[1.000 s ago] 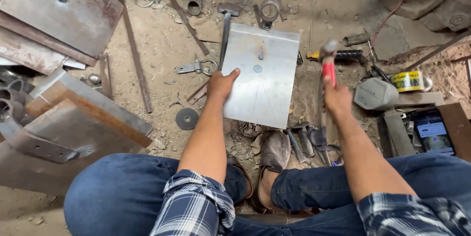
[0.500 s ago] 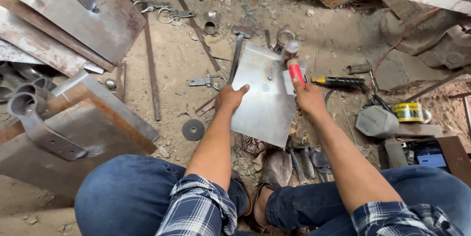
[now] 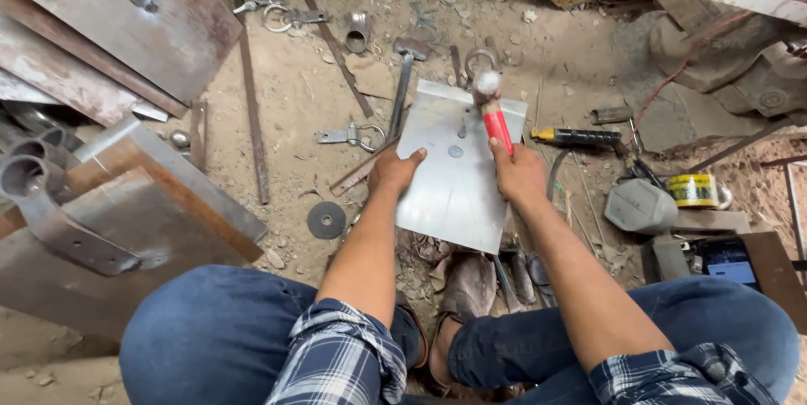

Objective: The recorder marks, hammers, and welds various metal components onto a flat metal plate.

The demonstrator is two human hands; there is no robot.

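Your left hand [image 3: 395, 171] lies flat, pinning the metal sheet [image 3: 458, 174]; your right hand [image 3: 519, 176] grips the red-handled hammer [image 3: 493, 115], its head down on the sheet ahead of your knuckles. You seem mid-hammering, so the next blow calls for a steady sheet.

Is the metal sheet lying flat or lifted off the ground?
Roughly flat: the metal sheet faces up, left hand pressing its edge, right hand holding a red-handled hammer over it.

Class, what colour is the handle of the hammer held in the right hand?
Red, seen in the head view: hammer handle.
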